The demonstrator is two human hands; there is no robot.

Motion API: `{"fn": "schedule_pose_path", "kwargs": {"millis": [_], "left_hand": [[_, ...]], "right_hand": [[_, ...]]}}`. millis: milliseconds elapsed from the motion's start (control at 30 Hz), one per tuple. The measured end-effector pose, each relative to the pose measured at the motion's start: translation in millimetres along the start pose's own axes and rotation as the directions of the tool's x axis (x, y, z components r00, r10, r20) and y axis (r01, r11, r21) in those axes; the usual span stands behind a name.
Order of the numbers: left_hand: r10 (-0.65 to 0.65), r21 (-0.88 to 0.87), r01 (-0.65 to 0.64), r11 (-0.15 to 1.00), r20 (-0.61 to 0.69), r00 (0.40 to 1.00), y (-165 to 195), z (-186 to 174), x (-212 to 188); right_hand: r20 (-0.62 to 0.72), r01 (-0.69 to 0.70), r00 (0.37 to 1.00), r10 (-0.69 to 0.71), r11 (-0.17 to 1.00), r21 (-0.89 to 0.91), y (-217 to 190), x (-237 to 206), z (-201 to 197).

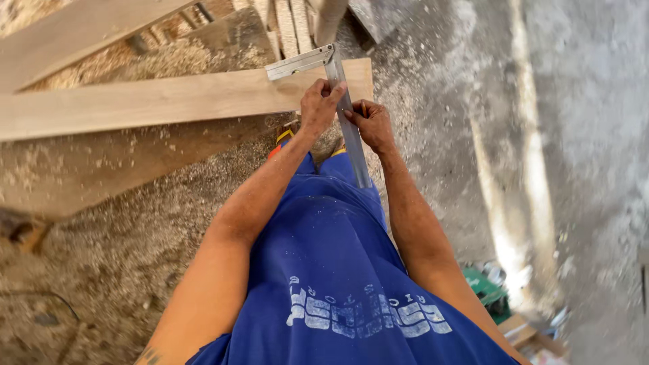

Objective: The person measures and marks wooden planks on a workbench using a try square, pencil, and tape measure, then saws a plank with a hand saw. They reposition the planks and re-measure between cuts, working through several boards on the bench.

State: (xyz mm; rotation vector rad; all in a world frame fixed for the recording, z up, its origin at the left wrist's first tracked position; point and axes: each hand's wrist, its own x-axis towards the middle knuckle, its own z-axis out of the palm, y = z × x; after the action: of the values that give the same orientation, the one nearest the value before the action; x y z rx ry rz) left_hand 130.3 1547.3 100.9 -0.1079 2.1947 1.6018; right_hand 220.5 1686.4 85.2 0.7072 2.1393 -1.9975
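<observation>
A pale, smooth-planed wooden plank (155, 101) lay across the scene from the left, its squared end stopping at the right, just far of the person's hands. Across that end sat a metal try square (338, 94), dull grey and L-shaped, its short arm lying along the plank's far edge and its long flat blade running near over the plank end toward the blue shirt (331, 270). The left hand (320, 105) pressed down on the blade, fingers curled over it. The right hand (370, 124) sat just beside the blade, fingers pinched together; whatever they gripped was too small to make out. Coarse sawdust (135, 243) covered the ground. Far boards (74, 30) were cut off by the frame.
</observation>
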Motion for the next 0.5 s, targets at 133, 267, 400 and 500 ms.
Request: {"fn": "schedule_pose_path", "kwargs": {"millis": [133,267,400,500], "left_hand": [[-0.103,-0.004,0.104,0.995,-0.130,0.986,8.9,1.3,-8.7],[0.066,0.078,-0.043,0.996,-0.313,0.948,14.1,-10.6,-10.8],[-0.003,-0.094,-0.018,0.995,-0.219,0.976,25.3,-35.5,0.0],[0.117,-0.203,-0.157,0.966,-0.198,0.973,37.9,-54.3,8.1]], "right_hand": [[0.211,0.053,0.976,-0.052,0.999,0.001,-17.2,20.9,-7.1],[0.343,0.054,0.937,-0.064,0.998,0.041,-38.3,32.9,1.5],[0.210,0.070,0.974,-0.082,0.995,0.065,-53.2,43.7,4.6],[0.029,0.169,0.985,-0.170,0.985,0.039,-59.9,55.3,-4.9]]}}
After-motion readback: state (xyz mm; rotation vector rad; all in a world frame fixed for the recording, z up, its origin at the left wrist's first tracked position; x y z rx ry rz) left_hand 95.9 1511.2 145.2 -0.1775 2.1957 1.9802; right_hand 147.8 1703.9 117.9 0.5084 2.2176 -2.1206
